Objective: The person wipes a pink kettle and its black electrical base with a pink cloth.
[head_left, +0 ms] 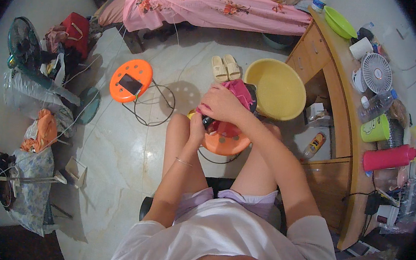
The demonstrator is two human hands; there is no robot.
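Evidently most of the open room lies to the left, where pale floor (116, 156) runs past an orange stool (144, 70) carrying a phone (130, 84). On the right, the long edge of a bench (346, 53) hems in the space, and the bed (189, 9) closes off the far side. A pink and dark bundle (241, 92) sits between the knees, above a nearer orange stool (229, 144). The right hand (222, 103) is clasped over it; the left hand (197, 127) meets it at the near end, but its fingers are partly hidden and its grip cannot be told. Just beyond, a yellow basin (276, 89) shows its bare inner base, with slippers (225, 68) beside it. The bench bears a green bowl (339, 22), a green cup (375, 129) and a pink bottle (388, 157) on its side.
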